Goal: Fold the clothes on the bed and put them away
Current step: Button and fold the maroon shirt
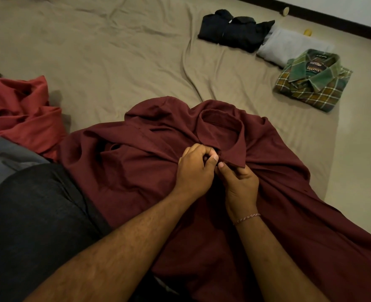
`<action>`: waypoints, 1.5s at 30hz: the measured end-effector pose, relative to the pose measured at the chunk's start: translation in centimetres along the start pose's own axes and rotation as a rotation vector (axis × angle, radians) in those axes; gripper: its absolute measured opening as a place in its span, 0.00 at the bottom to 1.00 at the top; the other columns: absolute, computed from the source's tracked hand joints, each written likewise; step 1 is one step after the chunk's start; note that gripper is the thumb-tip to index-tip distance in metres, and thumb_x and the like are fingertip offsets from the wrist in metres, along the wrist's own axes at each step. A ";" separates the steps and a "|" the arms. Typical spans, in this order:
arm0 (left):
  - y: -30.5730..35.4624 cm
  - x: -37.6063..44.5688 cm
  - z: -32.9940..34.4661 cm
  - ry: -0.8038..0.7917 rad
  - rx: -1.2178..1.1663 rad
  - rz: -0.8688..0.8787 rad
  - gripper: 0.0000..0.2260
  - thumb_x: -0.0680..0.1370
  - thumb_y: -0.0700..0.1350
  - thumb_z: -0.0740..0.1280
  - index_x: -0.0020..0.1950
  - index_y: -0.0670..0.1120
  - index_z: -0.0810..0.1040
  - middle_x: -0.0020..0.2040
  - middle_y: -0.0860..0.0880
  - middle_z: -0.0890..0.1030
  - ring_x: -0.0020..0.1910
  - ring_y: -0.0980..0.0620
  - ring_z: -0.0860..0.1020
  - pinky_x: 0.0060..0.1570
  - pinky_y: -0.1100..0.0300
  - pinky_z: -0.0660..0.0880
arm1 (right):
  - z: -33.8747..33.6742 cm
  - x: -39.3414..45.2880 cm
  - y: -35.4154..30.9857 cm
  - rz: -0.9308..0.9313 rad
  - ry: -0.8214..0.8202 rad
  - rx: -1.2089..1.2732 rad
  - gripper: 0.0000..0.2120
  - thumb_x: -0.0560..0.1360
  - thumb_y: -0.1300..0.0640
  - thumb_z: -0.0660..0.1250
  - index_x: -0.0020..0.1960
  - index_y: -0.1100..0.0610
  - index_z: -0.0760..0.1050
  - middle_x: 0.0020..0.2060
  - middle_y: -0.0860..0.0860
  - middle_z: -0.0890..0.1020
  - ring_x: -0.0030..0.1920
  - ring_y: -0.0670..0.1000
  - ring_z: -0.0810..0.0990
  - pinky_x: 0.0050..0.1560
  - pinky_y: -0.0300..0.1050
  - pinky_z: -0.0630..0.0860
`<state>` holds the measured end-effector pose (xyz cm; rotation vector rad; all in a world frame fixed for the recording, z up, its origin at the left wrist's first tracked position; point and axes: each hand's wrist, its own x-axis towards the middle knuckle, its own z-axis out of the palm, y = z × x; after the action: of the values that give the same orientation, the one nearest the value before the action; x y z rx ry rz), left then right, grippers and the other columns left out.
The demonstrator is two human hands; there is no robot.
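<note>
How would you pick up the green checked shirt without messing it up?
Judging by its pose, slide flat hands under the two long sides of the green shirt, one from each side. It lies folded into a neat block with the collar on top, so lifting from beneath should keep the layers together. Pulling the collar would likely unfold it.

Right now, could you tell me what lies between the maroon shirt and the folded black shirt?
Only bare, wrinkled bedsheet separates the maroon shirt from the folded black shirt, as the head view shows.
</note>
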<state>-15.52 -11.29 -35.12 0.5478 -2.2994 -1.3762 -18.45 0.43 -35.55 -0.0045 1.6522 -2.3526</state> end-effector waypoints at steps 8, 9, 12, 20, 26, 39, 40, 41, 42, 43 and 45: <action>0.0 0.1 -0.2 0.011 -0.052 -0.050 0.03 0.78 0.47 0.70 0.46 0.51 0.82 0.43 0.58 0.81 0.46 0.55 0.80 0.52 0.49 0.79 | -0.6 0.6 0.7 0.018 0.048 -0.107 0.08 0.80 0.71 0.65 0.55 0.69 0.82 0.51 0.63 0.86 0.57 0.65 0.85 0.62 0.58 0.81; 0.0 0.1 -0.3 0.011 -0.045 -0.045 0.02 0.78 0.47 0.71 0.46 0.51 0.83 0.43 0.59 0.81 0.46 0.55 0.80 0.52 0.49 0.79 | -0.6 0.6 0.6 0.029 0.040 -0.100 0.08 0.80 0.71 0.65 0.56 0.70 0.81 0.51 0.63 0.86 0.57 0.64 0.85 0.62 0.57 0.81; 0.1 0.0 -0.2 0.021 -0.023 -0.033 0.01 0.76 0.47 0.72 0.45 0.51 0.84 0.42 0.60 0.81 0.45 0.56 0.80 0.52 0.50 0.79 | -0.4 0.4 0.2 0.040 0.021 -0.082 0.08 0.80 0.70 0.66 0.58 0.71 0.79 0.51 0.63 0.87 0.55 0.62 0.86 0.60 0.55 0.82; 0.6 -0.5 -0.1 0.019 -0.027 -0.040 0.06 0.74 0.54 0.71 0.45 0.53 0.84 0.44 0.59 0.82 0.46 0.58 0.80 0.52 0.47 0.80 | -0.1 0.1 0.2 -0.025 -0.005 -0.138 0.09 0.78 0.69 0.71 0.58 0.66 0.80 0.48 0.60 0.88 0.50 0.58 0.87 0.52 0.48 0.84; 0.9 -0.6 -0.1 0.023 0.022 -0.051 0.09 0.71 0.57 0.72 0.46 0.54 0.84 0.44 0.59 0.81 0.46 0.57 0.80 0.52 0.47 0.80 | -0.2 -0.1 0.3 -0.033 -0.001 -0.157 0.07 0.77 0.70 0.71 0.54 0.64 0.82 0.41 0.55 0.87 0.42 0.50 0.86 0.45 0.42 0.82; 1.0 -0.6 -0.2 -0.056 0.354 -0.031 0.05 0.83 0.48 0.65 0.51 0.50 0.79 0.53 0.56 0.71 0.58 0.53 0.71 0.59 0.53 0.66 | 0.1 0.0 1.0 -0.039 0.037 -0.227 0.05 0.76 0.67 0.74 0.52 0.63 0.84 0.38 0.55 0.87 0.38 0.46 0.82 0.41 0.40 0.80; 1.0 -0.6 -0.2 -0.067 0.353 -0.032 0.05 0.83 0.48 0.64 0.51 0.49 0.79 0.53 0.57 0.70 0.58 0.54 0.70 0.59 0.54 0.65 | 0.1 0.0 1.0 -0.038 0.054 -0.240 0.05 0.76 0.66 0.75 0.51 0.63 0.84 0.38 0.56 0.87 0.38 0.46 0.83 0.41 0.40 0.80; 0.9 -0.5 -0.2 -0.074 0.347 -0.035 0.05 0.83 0.48 0.64 0.51 0.49 0.78 0.53 0.57 0.69 0.57 0.54 0.70 0.59 0.54 0.65 | 0.2 0.0 1.0 -0.037 0.069 -0.251 0.05 0.76 0.65 0.75 0.51 0.63 0.84 0.38 0.56 0.87 0.38 0.46 0.83 0.40 0.41 0.80; 0.8 -0.6 -0.2 -0.075 0.340 -0.037 0.05 0.83 0.48 0.64 0.51 0.49 0.78 0.53 0.57 0.69 0.57 0.55 0.69 0.58 0.54 0.64 | 0.2 -0.1 0.9 -0.038 0.079 -0.258 0.05 0.76 0.65 0.75 0.51 0.63 0.84 0.39 0.56 0.87 0.38 0.46 0.83 0.40 0.41 0.80; 0.8 -0.6 -0.1 -0.073 0.336 -0.039 0.05 0.83 0.48 0.64 0.51 0.49 0.78 0.53 0.57 0.69 0.56 0.56 0.68 0.58 0.55 0.63 | 0.3 -0.1 0.8 -0.041 0.087 -0.268 0.05 0.75 0.65 0.75 0.51 0.63 0.84 0.39 0.56 0.88 0.38 0.46 0.83 0.40 0.40 0.81; 0.9 -0.6 -0.1 -0.065 0.336 -0.038 0.05 0.83 0.48 0.64 0.52 0.49 0.78 0.54 0.56 0.70 0.57 0.56 0.68 0.59 0.55 0.62 | 0.5 -0.2 0.7 -0.054 0.096 -0.296 0.05 0.75 0.66 0.76 0.51 0.64 0.85 0.39 0.56 0.88 0.38 0.45 0.84 0.40 0.39 0.81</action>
<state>-15.04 -10.68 -34.38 0.6590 -2.6043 -1.0395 -18.06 -0.17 -35.98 0.0066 2.0569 -2.1526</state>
